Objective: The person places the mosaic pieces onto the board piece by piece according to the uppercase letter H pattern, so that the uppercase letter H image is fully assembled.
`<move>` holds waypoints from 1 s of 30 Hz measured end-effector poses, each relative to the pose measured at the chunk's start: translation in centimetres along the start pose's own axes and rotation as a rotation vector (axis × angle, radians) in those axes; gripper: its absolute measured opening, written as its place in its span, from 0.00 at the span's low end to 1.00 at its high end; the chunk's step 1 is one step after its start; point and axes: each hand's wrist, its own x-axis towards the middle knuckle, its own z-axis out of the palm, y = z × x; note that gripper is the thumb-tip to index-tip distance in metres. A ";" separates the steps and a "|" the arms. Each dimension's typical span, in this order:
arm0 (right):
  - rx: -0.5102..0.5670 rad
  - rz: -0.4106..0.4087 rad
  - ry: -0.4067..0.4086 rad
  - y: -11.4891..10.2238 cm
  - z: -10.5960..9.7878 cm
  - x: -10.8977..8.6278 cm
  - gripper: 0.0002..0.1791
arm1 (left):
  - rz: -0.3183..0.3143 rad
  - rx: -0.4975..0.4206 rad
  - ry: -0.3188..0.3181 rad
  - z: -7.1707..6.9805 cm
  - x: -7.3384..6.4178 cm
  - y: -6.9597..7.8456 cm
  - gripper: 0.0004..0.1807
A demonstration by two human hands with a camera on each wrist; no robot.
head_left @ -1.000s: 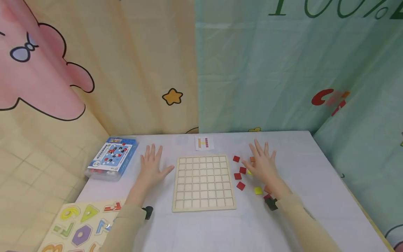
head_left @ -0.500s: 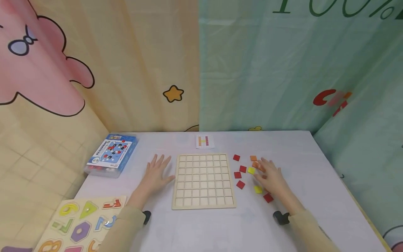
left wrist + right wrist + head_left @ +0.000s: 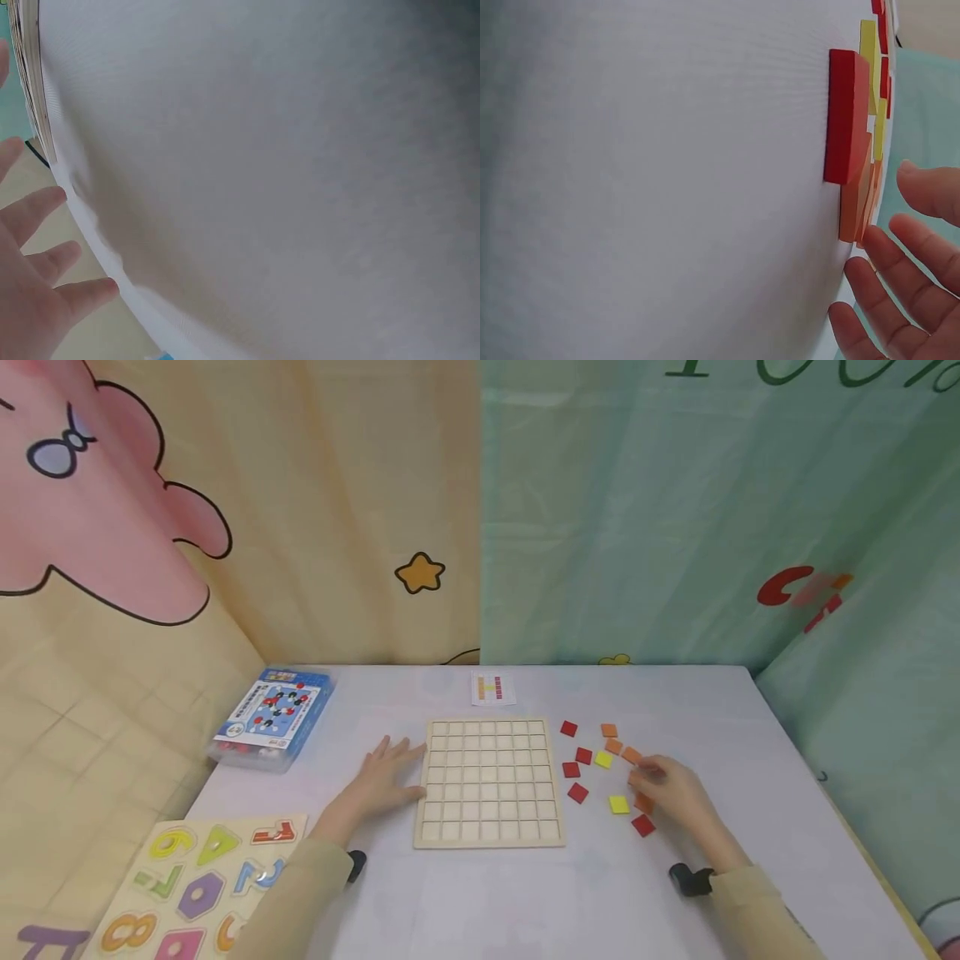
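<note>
- A patterned curtain (image 3: 615, 510) hangs behind and beside the table.
- The white table (image 3: 480, 902) carries everything else.
- A puzzle board (image 3: 168, 906) of coloured numbers and shapes lies near the person's left sleeve, partly cut off by the frame's lower edge.
- The wooden grid board (image 3: 489, 783) lies flat in the middle of the table, between the hands, its visible squares bare.
- A clear-and-blue box (image 3: 272, 720) with a printed cover lies at the far left.
- The left hand (image 3: 384, 781) is spread wide and holds nothing, thumb and fingertips at the grid board's left edge.
- The right hand (image 3: 671, 789) is over the orange tiles (image 3: 609, 730), its fingers loosely bent; the right wrist view shows a gap between thumb and fingers. Whether a fingertip touches a tile I cannot tell.
- A printed card (image 3: 493, 688) lies just beyond the grid board.
- Red tiles (image 3: 577, 792) and two yellow tiles (image 3: 618, 804) lie scattered with the orange ones, right of the grid board.
</note>
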 end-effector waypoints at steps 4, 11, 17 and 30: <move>-0.014 0.017 -0.014 0.0 0.1 -0.1 0.25 | -0.016 0.015 -0.025 0.2 0.1 0.1 0.40; -0.060 0.009 -0.026 -0.3 -0.2 0.3 0.20 | -0.019 0.034 -0.076 0.2 0.0 0.0 0.41; -0.047 0.045 -0.051 -0.2 -0.3 0.9 0.18 | -0.016 0.044 -0.106 0.1 0.0 0.1 0.42; 0.069 0.027 -0.030 -3.5 0.2 1.9 0.15 | -0.019 0.021 -0.128 0.6 0.0 0.3 0.41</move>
